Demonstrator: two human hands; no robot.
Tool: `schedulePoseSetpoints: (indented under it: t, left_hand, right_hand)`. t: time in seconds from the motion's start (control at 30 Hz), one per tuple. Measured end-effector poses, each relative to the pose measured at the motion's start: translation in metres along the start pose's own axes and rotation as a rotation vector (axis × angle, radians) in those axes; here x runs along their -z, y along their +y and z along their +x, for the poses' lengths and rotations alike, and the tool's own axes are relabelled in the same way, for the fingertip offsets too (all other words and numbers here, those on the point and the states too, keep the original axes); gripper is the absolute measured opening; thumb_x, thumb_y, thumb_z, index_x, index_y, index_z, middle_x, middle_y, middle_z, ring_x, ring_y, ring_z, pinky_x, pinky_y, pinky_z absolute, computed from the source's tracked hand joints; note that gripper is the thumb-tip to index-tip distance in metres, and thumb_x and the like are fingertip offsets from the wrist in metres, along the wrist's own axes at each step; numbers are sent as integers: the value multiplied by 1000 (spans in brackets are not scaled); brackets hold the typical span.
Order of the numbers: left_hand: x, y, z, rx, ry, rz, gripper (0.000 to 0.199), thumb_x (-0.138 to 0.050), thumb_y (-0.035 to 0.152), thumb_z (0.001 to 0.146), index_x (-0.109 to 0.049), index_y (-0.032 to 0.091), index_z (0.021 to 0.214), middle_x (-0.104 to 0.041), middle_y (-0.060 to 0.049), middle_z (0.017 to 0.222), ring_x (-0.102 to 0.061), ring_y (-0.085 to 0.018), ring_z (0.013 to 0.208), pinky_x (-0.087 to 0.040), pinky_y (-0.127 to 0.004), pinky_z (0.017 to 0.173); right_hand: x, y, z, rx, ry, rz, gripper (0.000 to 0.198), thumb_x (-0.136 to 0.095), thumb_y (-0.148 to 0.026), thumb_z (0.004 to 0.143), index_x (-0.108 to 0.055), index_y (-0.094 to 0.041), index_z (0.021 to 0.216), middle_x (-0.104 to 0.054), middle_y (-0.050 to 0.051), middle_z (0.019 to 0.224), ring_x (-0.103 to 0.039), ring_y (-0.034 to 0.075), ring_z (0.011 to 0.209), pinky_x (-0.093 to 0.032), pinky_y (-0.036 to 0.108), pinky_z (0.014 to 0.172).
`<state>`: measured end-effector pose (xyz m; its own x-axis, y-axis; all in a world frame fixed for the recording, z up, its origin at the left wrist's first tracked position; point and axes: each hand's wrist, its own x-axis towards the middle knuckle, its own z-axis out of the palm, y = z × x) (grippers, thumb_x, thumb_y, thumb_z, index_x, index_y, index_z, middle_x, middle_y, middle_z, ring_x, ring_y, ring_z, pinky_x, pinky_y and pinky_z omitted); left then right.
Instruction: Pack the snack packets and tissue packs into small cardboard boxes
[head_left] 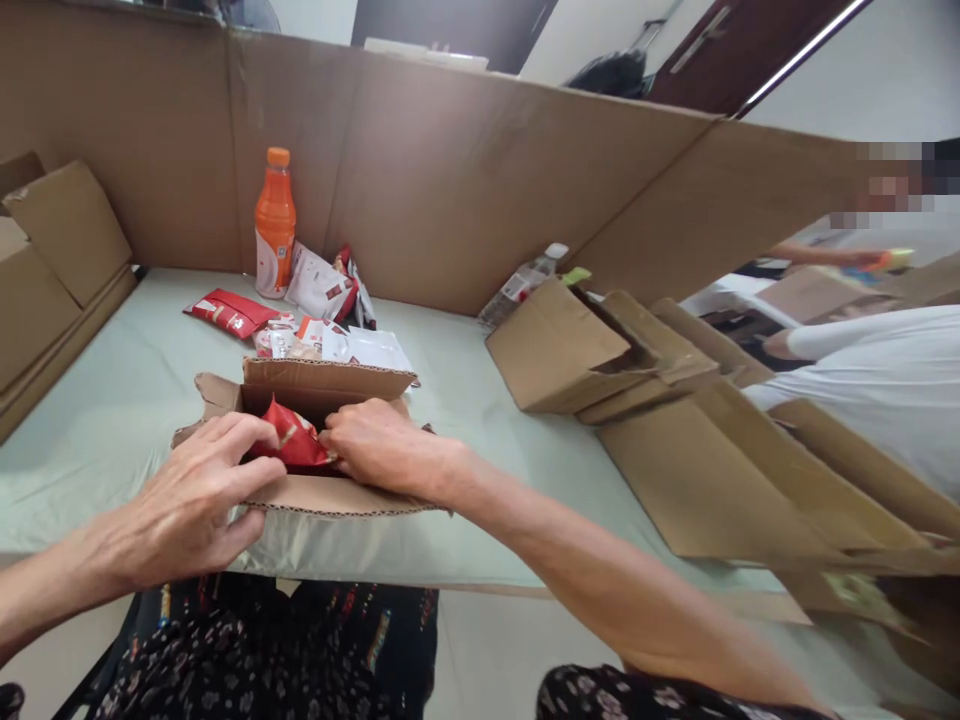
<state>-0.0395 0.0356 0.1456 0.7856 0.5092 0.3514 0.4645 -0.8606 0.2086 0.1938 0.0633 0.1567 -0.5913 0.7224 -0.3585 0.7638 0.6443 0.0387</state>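
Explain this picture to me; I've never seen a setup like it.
There is no machine here, just a person working bare-handed. The picture comes from a camera worn on that person's head, looking forward and down. On the table stands an open box. The right hand reaches inside, its fingers at a red packet; how firmly it holds it is hard to tell. The left hand is at the box's near left corner. Beyond are more packets and an orange bottle.
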Motion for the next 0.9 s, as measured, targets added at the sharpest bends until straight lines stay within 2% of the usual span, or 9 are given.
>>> schedulePoseSetpoints:
  t: [0.1,0.17,0.27,0.37,0.5,0.63,0.7,0.8,0.9]
  left_hand:
    - [10,2,9,-9,-119,-17,62,-60,14,77,-58,18,138,-56,-17,145,-53,-36,135,-49,-51,110]
    - [13,2,17,-28,-278,-26,73,-64,17,72,-54,17,144,-57,-18,147,-55,-38,135,-49,-53,111]
    - [14,1,25,-39,-493,-71,58,-64,18,71,-65,15,129,-67,-16,130,-64,-35,119,-53,-50,105]
    - [13,2,28,-11,-520,-91,49,-62,14,69,-68,16,117,-69,-13,121,-65,-32,112,-53,-48,103]
    - [11,2,24,45,-520,-108,47,-62,10,67,-67,19,114,-66,-10,112,-64,-31,104,-55,-47,95]
    - [0,-1,15,58,-496,-113,57,-57,3,67,-63,18,122,-63,-13,123,-62,-34,116,-55,-50,101]
    - [-10,-6,6,64,-459,-98,69,-56,1,66,-59,18,133,-61,-16,135,-58,-36,127,-53,-53,106]
    - [-25,-14,-9,60,-402,-73,91,-56,0,63,-46,22,150,-49,-17,156,-49,-40,143,-49,-57,113]
    - [-35,-20,-20,39,-372,-90,104,-56,1,62,-33,29,159,-42,-12,165,-43,-37,150,-44,-59,120]
  right_hand:
    - [-2,2,2,52,5,71,22,-62,-18,96,-79,-13,108,-79,16,111,-74,28,100,-47,33,72]
    - [-2,6,0,108,-29,146,24,-63,-18,94,-77,-13,112,-79,16,114,-74,28,102,-49,34,76]
    - [-1,11,-6,194,-53,298,26,-57,-13,96,-75,-16,115,-80,12,116,-74,25,103,-51,34,83]
    - [0,14,-24,259,23,454,26,-55,-10,97,-76,-17,112,-80,9,114,-74,21,103,-53,32,89]
    - [0,35,-60,228,467,662,25,-53,-17,103,-77,-18,109,-81,6,107,-74,17,95,-56,29,86]
    - [-23,96,-61,-194,891,735,23,-59,-32,101,-78,-22,108,-80,6,102,-74,19,93,-59,32,84]
    - [-50,128,-37,-374,816,670,30,-63,-35,96,-76,-21,118,-79,10,116,-73,25,105,-60,40,89]
    - [-97,157,12,-429,559,573,70,-76,-34,82,-60,-18,148,-57,18,156,-54,37,143,-49,53,114]
    - [-131,164,51,-483,501,584,77,-76,-35,81,-55,-19,154,-44,19,166,-42,39,153,-36,58,123]
